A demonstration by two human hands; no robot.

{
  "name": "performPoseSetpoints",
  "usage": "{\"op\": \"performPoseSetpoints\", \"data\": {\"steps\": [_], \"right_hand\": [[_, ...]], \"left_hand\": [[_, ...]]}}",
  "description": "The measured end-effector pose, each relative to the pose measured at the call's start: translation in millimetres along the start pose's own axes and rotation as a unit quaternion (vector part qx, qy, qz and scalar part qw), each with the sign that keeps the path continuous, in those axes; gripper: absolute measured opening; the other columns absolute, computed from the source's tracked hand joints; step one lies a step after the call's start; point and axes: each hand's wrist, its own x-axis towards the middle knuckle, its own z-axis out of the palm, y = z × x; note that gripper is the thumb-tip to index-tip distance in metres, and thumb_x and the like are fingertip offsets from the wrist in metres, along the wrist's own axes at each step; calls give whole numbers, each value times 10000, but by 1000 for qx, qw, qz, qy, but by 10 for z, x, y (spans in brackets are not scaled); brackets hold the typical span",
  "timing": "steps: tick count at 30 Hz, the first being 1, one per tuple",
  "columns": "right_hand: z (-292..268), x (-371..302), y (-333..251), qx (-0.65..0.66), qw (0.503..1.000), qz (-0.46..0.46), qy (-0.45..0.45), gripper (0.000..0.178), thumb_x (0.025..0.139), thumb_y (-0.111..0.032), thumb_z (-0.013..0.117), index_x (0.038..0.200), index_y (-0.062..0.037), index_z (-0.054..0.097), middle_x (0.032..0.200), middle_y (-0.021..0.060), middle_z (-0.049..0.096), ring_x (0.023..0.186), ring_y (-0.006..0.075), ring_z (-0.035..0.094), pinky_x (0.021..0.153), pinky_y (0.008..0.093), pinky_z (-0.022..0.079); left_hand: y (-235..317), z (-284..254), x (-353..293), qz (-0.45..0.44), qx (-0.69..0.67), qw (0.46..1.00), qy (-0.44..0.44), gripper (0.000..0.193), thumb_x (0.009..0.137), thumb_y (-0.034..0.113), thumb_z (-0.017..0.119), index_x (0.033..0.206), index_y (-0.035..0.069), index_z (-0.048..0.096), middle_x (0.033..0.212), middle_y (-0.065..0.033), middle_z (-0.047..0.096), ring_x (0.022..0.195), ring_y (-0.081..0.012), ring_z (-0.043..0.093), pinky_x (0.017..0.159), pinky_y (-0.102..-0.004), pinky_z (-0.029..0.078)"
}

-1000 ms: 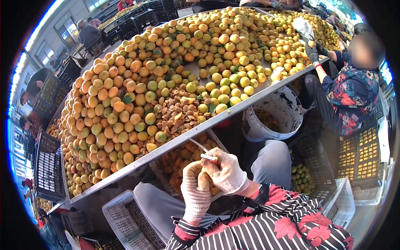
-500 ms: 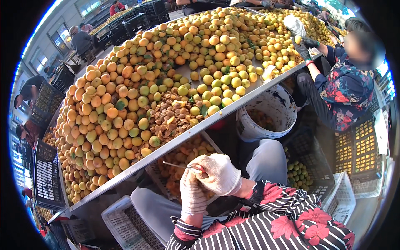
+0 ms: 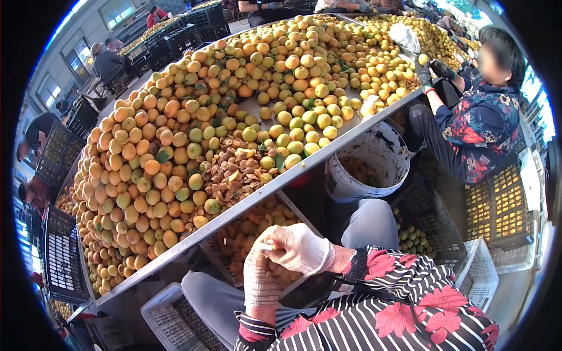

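My left hand (image 3: 261, 278), in a pale knitted glove, is closed with its fingers up against my right hand (image 3: 303, 250). The right one, in a whitish glove, is pinched round a thin tool whose pale end (image 3: 267, 246) shows between the fingers. Most of the tool is hidden or blurred. What lies inside the left fingers is covered by the gloves. Both hands are over a crate of split apricots (image 3: 234, 257), close to the metal table edge (image 3: 234, 216). Beyond that edge lie a heap of brown apricot stones (image 3: 234, 169) and a large pile of whole apricots (image 3: 149, 167).
A dirty white bucket (image 3: 386, 188) stands right of the crate. Plastic crates (image 3: 170, 319) flank my legs, one at right with green fruit (image 3: 413, 240). A co-worker (image 3: 480, 123) in a floral top sits at the right, gloved hands over the table.
The thin metal rod that stuck out leftwards from my fingers now shows mainly as a short pale end. My hands stay together, slightly lower and further left. The view has shifted a little.
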Motion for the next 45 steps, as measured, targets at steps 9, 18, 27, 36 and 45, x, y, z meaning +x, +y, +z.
{"op": "performPoseSetpoints", "data": {"steps": [9, 18, 27, 36, 45], "right_hand": [[56, 133, 63, 24, 1000, 1, -16, 137, 865, -70, 711, 989, -54, 656, 840, 123, 666, 731, 295, 651, 693, 359, 537], [-75, 497, 90, 150, 962, 94, 209, 152, 970, -119, 734, 1084, -25, 697, 791, -55, 608, 761, 26, 520, 686, 225, 494], [-351, 1185, 119, 203, 931, 153, 263, 168, 1001, -194, 705, 976, -29, 685, 737, -63, 574, 673, 37, 478, 587, 245, 430], [-776, 1681, 542, -234, 962, 75, 123, 283, 857, -279, 689, 1045, -67, 707, 907, 188, 727, 891, 396, 705, 776, 452, 555], [-607, 2232, 652, -385, 902, 151, -123, 348, 846, -232, 617, 1154, -135, 746, 972, 144, 761, 935, 326, 737, 880, 429, 564]], "left_hand": [[136, 85, 23, -33, -48, 997, 47, 484, 942, 226, 700, 1346, -26, 614, 873, 7, 655, 663, -64, 566, 565, -187, 433], [265, -286, 80, 60, -41, 994, -83, 343, 1015, 268, 673, 1262, 33, 629, 751, 4, 520, 608, -77, 427, 538, -225, 333], [382, -332, 227, 99, -39, 987, -122, 247, 1028, 238, 659, 1172, 39, 634, 725, 17, 481, 604, -79, 397, 534, -240, 324], [650, -255, 437, 90, 84, 990, -72, 204, 976, 223, 726, 1072, 59, 652, 711, 28, 518, 579, -62, 394, 524, -229, 291], [485, -509, 654, 7, 105, 994, -42, 177, 1011, 198, 676, 1081, 39, 644, 727, 6, 540, 565, -63, 387, 523, -231, 310]]}}
